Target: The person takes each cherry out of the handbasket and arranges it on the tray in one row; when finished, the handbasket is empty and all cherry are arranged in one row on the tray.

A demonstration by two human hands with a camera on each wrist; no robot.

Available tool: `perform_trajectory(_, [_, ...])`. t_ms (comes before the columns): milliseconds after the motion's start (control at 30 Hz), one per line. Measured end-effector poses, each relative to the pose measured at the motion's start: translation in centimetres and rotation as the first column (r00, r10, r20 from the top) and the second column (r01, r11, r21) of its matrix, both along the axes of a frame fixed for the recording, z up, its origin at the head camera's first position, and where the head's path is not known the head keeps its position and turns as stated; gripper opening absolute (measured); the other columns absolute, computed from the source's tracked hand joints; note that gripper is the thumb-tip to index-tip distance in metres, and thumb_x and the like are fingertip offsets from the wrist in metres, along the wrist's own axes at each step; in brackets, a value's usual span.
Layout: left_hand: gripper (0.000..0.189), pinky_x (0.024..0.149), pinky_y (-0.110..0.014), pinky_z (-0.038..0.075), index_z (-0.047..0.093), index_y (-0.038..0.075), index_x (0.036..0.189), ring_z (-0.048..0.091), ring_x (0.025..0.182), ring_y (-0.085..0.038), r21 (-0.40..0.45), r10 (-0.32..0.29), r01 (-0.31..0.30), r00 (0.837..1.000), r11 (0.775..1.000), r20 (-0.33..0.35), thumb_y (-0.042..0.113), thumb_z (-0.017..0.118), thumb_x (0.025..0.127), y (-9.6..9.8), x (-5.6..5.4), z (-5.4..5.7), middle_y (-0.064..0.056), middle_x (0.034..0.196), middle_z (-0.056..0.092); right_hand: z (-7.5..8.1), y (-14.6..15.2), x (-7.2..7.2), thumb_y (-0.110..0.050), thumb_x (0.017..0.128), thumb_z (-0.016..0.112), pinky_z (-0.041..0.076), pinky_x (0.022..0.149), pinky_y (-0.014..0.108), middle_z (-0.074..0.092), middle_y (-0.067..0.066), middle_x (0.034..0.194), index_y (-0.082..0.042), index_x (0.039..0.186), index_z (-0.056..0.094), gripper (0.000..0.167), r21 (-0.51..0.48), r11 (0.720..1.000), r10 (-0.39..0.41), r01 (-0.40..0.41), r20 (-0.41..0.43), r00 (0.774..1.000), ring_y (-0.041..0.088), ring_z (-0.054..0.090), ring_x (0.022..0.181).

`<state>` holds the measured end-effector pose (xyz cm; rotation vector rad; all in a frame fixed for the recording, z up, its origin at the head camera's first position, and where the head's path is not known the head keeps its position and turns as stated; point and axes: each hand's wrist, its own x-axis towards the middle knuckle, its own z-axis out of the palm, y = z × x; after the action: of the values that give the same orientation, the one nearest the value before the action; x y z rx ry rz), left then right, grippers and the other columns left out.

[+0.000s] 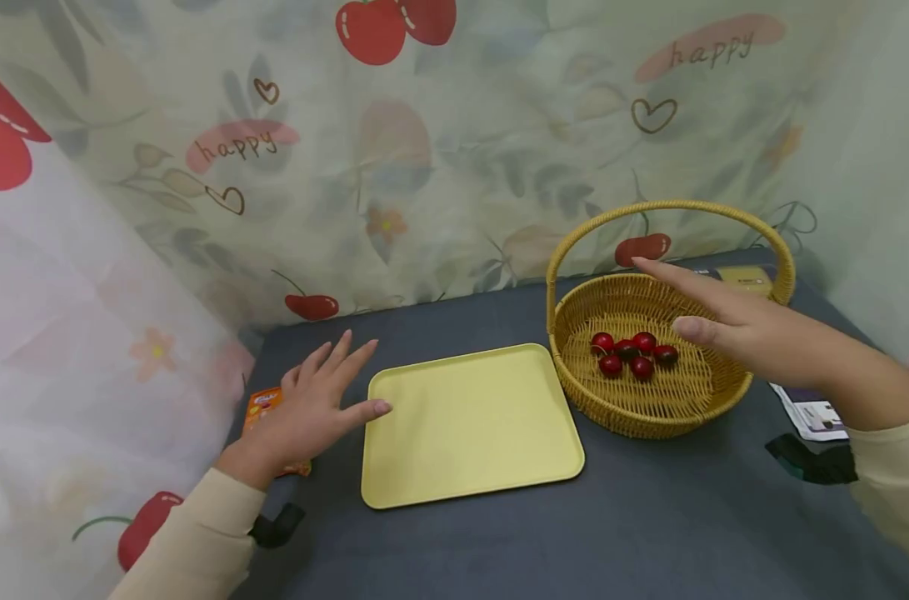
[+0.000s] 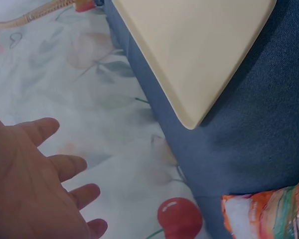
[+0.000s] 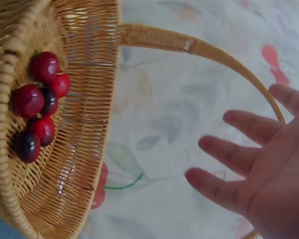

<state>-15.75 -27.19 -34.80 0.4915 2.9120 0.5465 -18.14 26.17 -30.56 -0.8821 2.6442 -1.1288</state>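
Note:
My left hand [image 1: 312, 408] hovers by the left edge of a pale yellow tray [image 1: 472, 427], fingers spread and holding nothing. The same hand [image 2: 35, 179] shows its outstretched fingers in the left wrist view. Over the right side of a wicker basket [image 1: 652, 425] is my right hand [image 1: 754, 325], its fingers straight and nothing in them. Several dark red cherries [image 1: 641, 367] lie together in the basket. The right wrist view shows the cherries [image 3: 29, 101] inside the woven wall, with the fingers of my right hand [image 3: 269, 159] apart from them, near the basket's tall handle [image 3: 209, 50].
An orange snack packet [image 1: 262, 404] lies partly hidden behind my left hand. Printed packages [image 1: 817, 417] sit right of the basket. Dark straps [image 1: 277, 527] hang near both sleeves. A patterned cloth [image 1: 454, 167] closes off the back and sides of the dark table [image 1: 499, 550].

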Motion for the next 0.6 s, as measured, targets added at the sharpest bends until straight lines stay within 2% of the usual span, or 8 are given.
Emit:
perform_trajectory(100, [0.092, 0.115, -0.081, 0.002, 0.023, 0.026, 0.176, 0.001, 0.162, -0.049, 0.052, -0.004, 0.003, 1.0, 0.999, 0.011, 0.067, 0.062, 0.104, -0.3, -0.1, -0.6, -0.012, 0.181, 0.001, -0.8, 1.1, 0.1, -0.036, 0.121, 0.039, 0.012, 0.112, 0.086, 0.017, 0.006, 0.179, -0.034, 0.176, 0.017, 0.06, -0.134, 0.991, 0.033, -0.03, 0.016, 0.999, 0.041, 0.017, 0.161])
perform_trajectory(167, [0.09, 0.114, -0.082, 0.001, 0.023, 0.026, 0.176, 0.0, 0.162, -0.047, 0.09, -0.006, 0.004, 1.0, 0.996, 0.022, 0.065, 0.062, 0.105, -0.5, -0.1, -0.9, -0.01, 0.181, 0.001, -1.5, 2.1, -0.3, -0.041, 0.121, 0.033, 0.009, 0.122, 0.072, 0.02, 0.006, 0.179, -0.031, 0.177, 0.016, 0.059, -0.236, 0.969, 0.08, -0.077, 0.004, 0.997, 0.034, 0.022, 0.161])
perform_trajectory(233, [0.088, 0.114, -0.083, 0.0, 0.023, 0.025, 0.176, 0.001, 0.162, -0.046, 0.125, -0.013, 0.009, 0.999, 0.992, 0.029, 0.062, 0.063, 0.107, -0.6, -0.2, -1.1, -0.01, 0.181, 0.003, -2.2, 3.3, -1.3, -0.049, 0.119, 0.031, 0.012, 0.126, 0.054, 0.024, 0.004, 0.178, -0.028, 0.177, 0.016, 0.064, -0.361, 0.92, 0.161, -0.151, -0.002, 0.987, 0.026, 0.029, 0.158])
perform_trajectory(333, [0.086, 0.115, -0.083, 0.002, 0.025, 0.025, 0.176, 0.002, 0.162, -0.045, 0.176, -0.023, 0.016, 0.999, 0.984, 0.038, 0.059, 0.064, 0.107, -0.5, -0.1, -1.4, -0.008, 0.181, 0.005, -3.2, 5.5, -2.2, -0.059, 0.116, 0.032, 0.024, 0.118, 0.032, 0.028, 0.005, 0.177, -0.022, 0.177, 0.012, 0.075, -0.525, 0.824, 0.249, -0.212, 0.0, 0.968, 0.023, 0.039, 0.153])
perform_trajectory(400, [0.085, 0.115, -0.082, 0.006, 0.026, 0.025, 0.175, 0.004, 0.162, -0.045, 0.206, -0.036, 0.027, 0.999, 0.978, 0.04, 0.057, 0.065, 0.107, -0.4, -0.2, -1.7, -0.007, 0.181, 0.007, -3.5, 6.9, -2.6, -0.055, 0.117, 0.031, 0.031, 0.117, 0.031, 0.03, 0.009, 0.177, -0.017, 0.177, 0.008, 0.075, -0.616, 0.743, 0.31, -0.262, -0.031, 0.95, 0.026, 0.042, 0.151])
perform_trajectory(433, [0.084, 0.116, -0.082, 0.007, 0.026, 0.025, 0.175, 0.004, 0.162, -0.044, 0.222, -0.042, 0.032, 0.998, 0.975, 0.043, 0.057, 0.065, 0.108, -0.3, -0.2, -1.8, -0.006, 0.181, 0.007, -3.4, 7.4, -2.3, -0.05, 0.119, 0.028, 0.035, 0.117, 0.032, 0.03, 0.013, 0.176, -0.014, 0.176, 0.006, 0.071, -0.64, 0.728, 0.285, -0.244, -0.042, 0.958, 0.029, 0.044, 0.151])
perform_trajectory(533, [0.083, 0.116, -0.081, 0.011, 0.026, 0.025, 0.175, 0.005, 0.162, -0.044, 0.266, -0.062, 0.047, 0.997, 0.963, 0.048, 0.054, 0.064, 0.108, -0.2, -0.3, -2.3, -0.005, 0.181, 0.008, -3.3, 8.9, -2.3, -0.037, 0.122, 0.02, 0.042, 0.114, 0.035, 0.033, 0.023, 0.172, -0.009, 0.175, -0.001, 0.064, -0.734, 0.621, 0.302, -0.275, -0.1, 0.948, 0.036, 0.046, 0.149])
perform_trajectory(600, [0.082, 0.116, -0.081, 0.012, 0.026, 0.025, 0.175, 0.007, 0.162, -0.044, 0.295, -0.074, 0.055, 0.996, 0.954, 0.052, 0.053, 0.064, 0.109, 0.0, -0.3, -2.6, -0.005, 0.181, 0.009, -3.1, 9.5, -1.9, -0.028, 0.123, 0.02, 0.049, 0.107, 0.034, 0.04, 0.026, 0.167, -0.011, 0.176, 0.003, 0.058, -0.788, 0.588, 0.197, -0.184, -0.081, 0.977, 0.038, 0.051, 0.145])
